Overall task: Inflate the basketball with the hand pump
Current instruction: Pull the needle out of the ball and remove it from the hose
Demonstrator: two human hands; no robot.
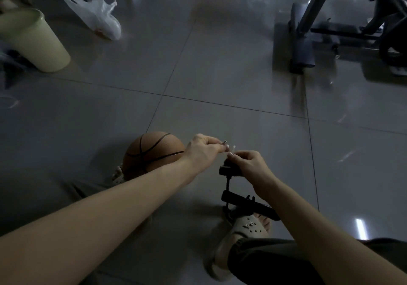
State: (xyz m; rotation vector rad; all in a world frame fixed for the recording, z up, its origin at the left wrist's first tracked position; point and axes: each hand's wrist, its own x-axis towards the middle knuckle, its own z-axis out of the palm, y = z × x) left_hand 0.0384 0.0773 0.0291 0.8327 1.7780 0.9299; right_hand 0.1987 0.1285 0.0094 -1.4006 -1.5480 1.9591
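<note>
Basketball [152, 150]: orange-brown with black seams, resting on the floor [220, 75] against the left sandal [117, 175]. Left hand [201, 152] pinches a small dark nozzle piece [224, 141]. Right hand [251, 166] has its fingers curled round the upper end of the black hand pump [242, 203].

Pale green bin [33, 42] at far left, contents hidden. White plastic bag [97, 16] beyond it, with something orange inside.

Glossy grey tiles, dim room. Exercise frame [330, 25] at far right.

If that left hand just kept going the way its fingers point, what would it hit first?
Most likely the right hand, gripping the pump just ahead of the left hand and its pinched needle; depth is unclear.
</note>
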